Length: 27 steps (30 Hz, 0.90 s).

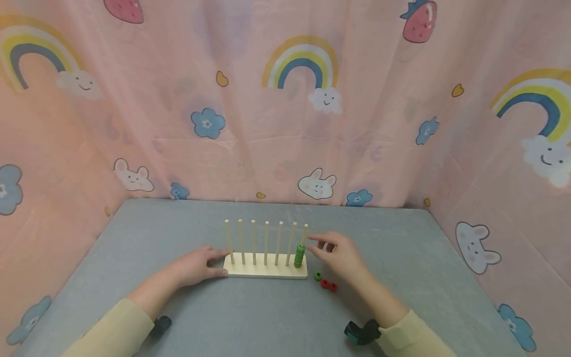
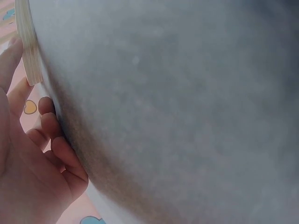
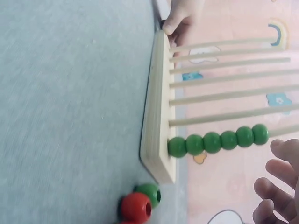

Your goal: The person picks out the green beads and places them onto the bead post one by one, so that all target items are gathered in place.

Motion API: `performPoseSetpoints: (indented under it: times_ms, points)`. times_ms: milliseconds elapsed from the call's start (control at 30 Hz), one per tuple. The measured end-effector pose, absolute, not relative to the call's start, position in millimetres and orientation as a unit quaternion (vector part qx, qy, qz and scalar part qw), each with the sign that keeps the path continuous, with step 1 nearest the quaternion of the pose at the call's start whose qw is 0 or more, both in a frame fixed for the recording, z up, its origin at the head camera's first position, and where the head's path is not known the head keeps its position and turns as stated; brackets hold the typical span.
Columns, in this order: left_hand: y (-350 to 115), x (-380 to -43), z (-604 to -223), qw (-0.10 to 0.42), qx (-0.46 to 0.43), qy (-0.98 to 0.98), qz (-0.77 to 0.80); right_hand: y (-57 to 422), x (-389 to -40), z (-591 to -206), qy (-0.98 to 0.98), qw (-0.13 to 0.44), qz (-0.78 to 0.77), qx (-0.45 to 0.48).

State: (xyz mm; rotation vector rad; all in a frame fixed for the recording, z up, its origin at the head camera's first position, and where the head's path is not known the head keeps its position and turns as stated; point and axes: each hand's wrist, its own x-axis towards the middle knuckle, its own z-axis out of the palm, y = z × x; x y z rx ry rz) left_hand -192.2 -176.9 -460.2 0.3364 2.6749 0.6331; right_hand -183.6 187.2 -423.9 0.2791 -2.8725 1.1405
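A pale wooden peg stand (image 1: 265, 270) carries a row of upright pegs. On its rightmost peg several green beads (image 3: 212, 143) are stacked from the base upward, and the peg's tip sticks out above them. My left hand (image 1: 196, 267) grips the left end of the base between thumb and fingers; in the left wrist view the base's end (image 2: 32, 65) lies against them. Beside the rightmost peg, just above the top bead, is my right hand (image 1: 337, 253), its fingers loosely bent and apart with no bead between them.
A loose green bead (image 1: 317, 276) and two red beads (image 1: 328, 284) lie on the grey tabletop (image 1: 250, 317), near the right end of the stand. Behind the table hangs a pink patterned curtain (image 1: 250, 163), which also runs along both sides.
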Motion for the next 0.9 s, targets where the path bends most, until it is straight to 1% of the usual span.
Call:
performPoseSetpoints:
  times_ms: [233,600,900]
  points:
    - [-177.4,-193.4,-461.2,0.184,0.121,0.950,0.222,206.1,-184.3,-425.7,-0.932,0.013,0.350,0.095]
    - [-178.4,-192.5,-460.1,0.177,0.124,0.951,0.222,241.4,-181.6,-429.7,-0.946,-0.015,0.318,0.057]
    - [-177.7,-191.1,-457.6,0.178,0.127,0.951,0.220,253.3,-178.2,-433.5,-0.955,-0.025,0.289,0.062]
